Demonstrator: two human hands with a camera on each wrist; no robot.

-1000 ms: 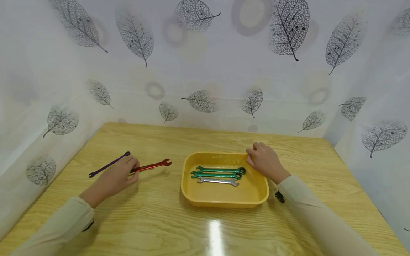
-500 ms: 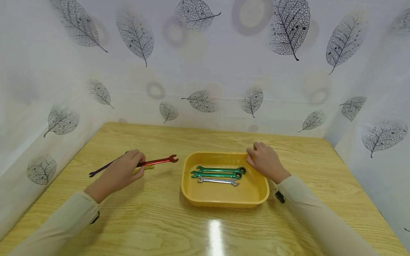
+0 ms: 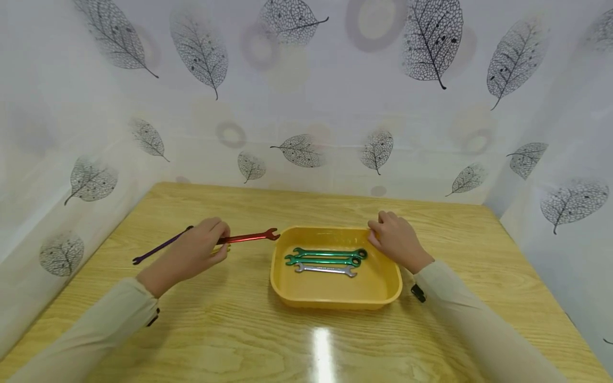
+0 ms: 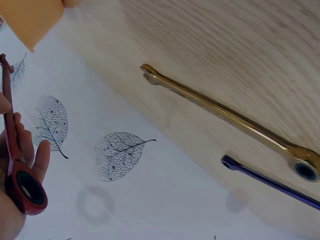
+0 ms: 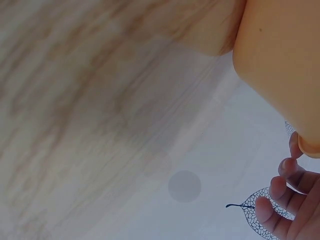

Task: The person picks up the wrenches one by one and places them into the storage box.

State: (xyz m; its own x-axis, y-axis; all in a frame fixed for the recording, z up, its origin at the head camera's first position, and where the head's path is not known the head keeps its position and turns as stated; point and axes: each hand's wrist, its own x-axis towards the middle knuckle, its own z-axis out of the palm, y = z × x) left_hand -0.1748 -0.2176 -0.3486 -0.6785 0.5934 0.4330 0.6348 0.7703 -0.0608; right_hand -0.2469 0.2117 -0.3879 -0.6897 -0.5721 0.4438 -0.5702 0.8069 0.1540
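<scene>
My left hand (image 3: pixel 193 252) holds a red combination wrench (image 3: pixel 251 237) above the table, its open jaw end at the left rim of a yellow plastic tray (image 3: pixel 330 304). In the left wrist view the ring end of the red wrench (image 4: pixel 29 189) lies against the palm. With thumb and fingers my right hand (image 3: pixel 397 242) pinches the tray's back right rim. Two green wrenches (image 3: pixel 330 254) and a silver open-end wrench (image 3: pixel 325 269) lie inside the tray. A gold wrench (image 4: pixel 220 110), mostly hidden by the left hand in the head view, lies on the table.
A purple wrench (image 3: pixel 160 247) lies on the wooden table (image 3: pixel 230 330) left of the left hand. Behind the table and at its sides hangs a white cloth (image 3: pixel 330 96) with a leaf print.
My left hand has lifted the red wrench and carried it right to the tray's left rim. The right hand stays on the tray's rim.
</scene>
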